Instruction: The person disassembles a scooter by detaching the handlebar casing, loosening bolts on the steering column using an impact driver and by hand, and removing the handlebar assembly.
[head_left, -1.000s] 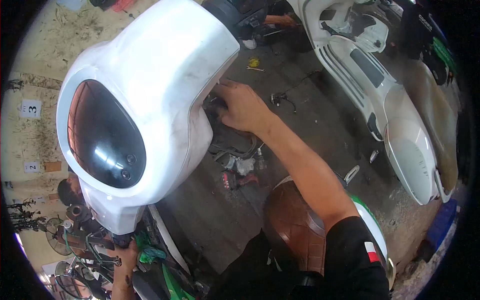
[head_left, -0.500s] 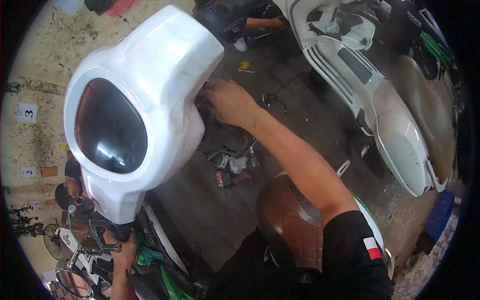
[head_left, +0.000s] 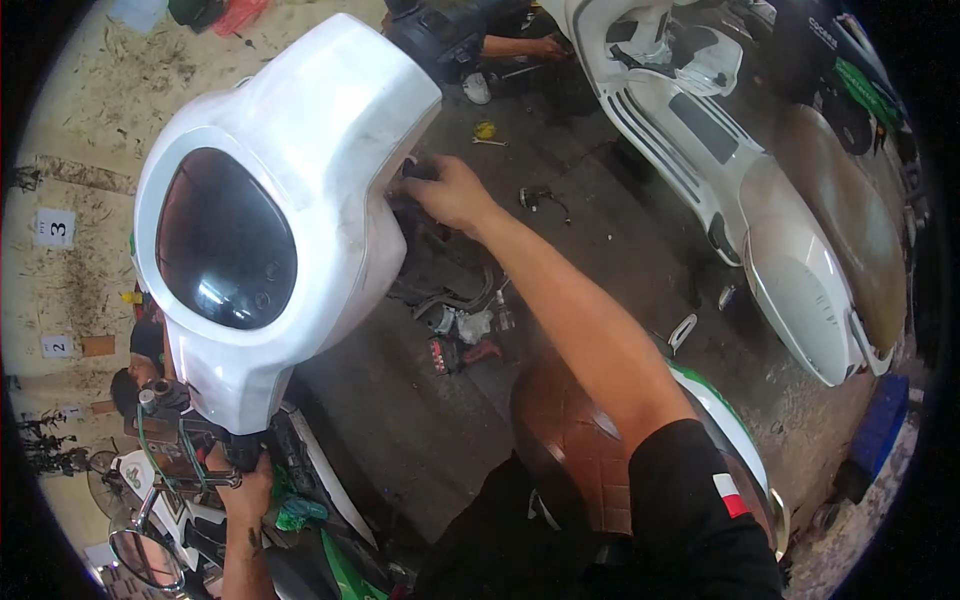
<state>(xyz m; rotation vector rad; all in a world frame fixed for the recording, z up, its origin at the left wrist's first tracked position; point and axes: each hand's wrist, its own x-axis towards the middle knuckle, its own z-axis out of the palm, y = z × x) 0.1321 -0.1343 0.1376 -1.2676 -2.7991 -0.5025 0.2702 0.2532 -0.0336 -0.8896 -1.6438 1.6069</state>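
Note:
A white scooter handlebar cover (head_left: 300,110) with a dark, glossy instrument display (head_left: 228,240) fills the left half of the head view. My left hand (head_left: 247,490) is wrapped round the black handlebar grip (head_left: 243,452) below the cover's lower end. Beside that hand are the brake lever and a round mirror (head_left: 148,558). My right hand (head_left: 452,195) reaches to the cover's right side, its thumb and fingers pinched together at the edge. Whatever lies between those fingertips is too hidden to make out.
A brown quilted seat (head_left: 585,450) lies under my right arm. White scooter body panels (head_left: 690,150) rest on the floor at the right. A red-and-black power tool (head_left: 447,354), cables and small parts lie mid-floor. Another person's arm (head_left: 520,47) shows at the top; someone else is at left.
My right hand has shifted slightly left and its fingers have drawn into a pinch at the cover's edge. The handlebar cover has turned a little; my left hand stays on the grip.

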